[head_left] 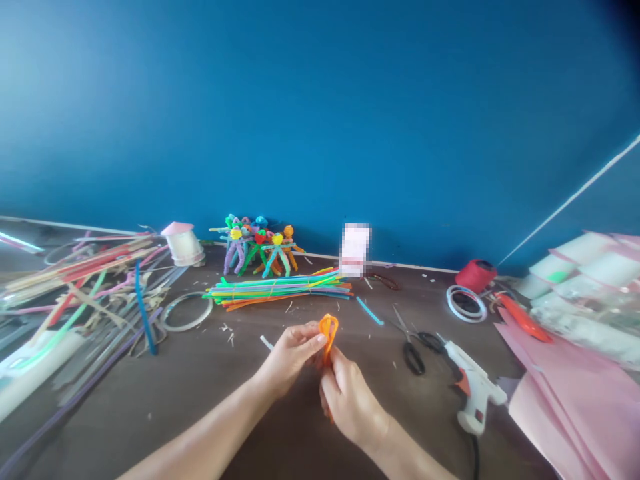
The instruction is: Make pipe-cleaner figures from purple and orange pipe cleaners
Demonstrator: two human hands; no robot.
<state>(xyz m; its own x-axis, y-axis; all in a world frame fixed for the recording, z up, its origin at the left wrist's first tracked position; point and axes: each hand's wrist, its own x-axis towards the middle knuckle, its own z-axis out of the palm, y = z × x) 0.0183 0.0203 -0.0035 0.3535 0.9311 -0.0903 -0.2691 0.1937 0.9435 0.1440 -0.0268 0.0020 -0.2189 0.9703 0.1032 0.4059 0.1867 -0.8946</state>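
Between my two hands is an orange pipe cleaner [328, 327], bent into a loop at its upper end. My left hand [299, 347] pinches the loop's left side between thumb and fingers. Lower down, my right hand [350, 400] is closed around the rest of it, and a bit of orange shows below the fingers. Beyond the hands lies a bundle of coloured pipe cleaners [280, 289]. Several small pipe-cleaner figures [260, 247] stand behind that bundle, near the blue wall.
Scissors [413, 353] and a white glue gun [473, 387] lie to the right, beside pink sheets [565, 393] and a red thread spool [475, 275]. Loose sticks and pipe cleaners [100, 287] are heaped at left, near a clear tape ring [187, 325] and a pink-topped cup [184, 247].
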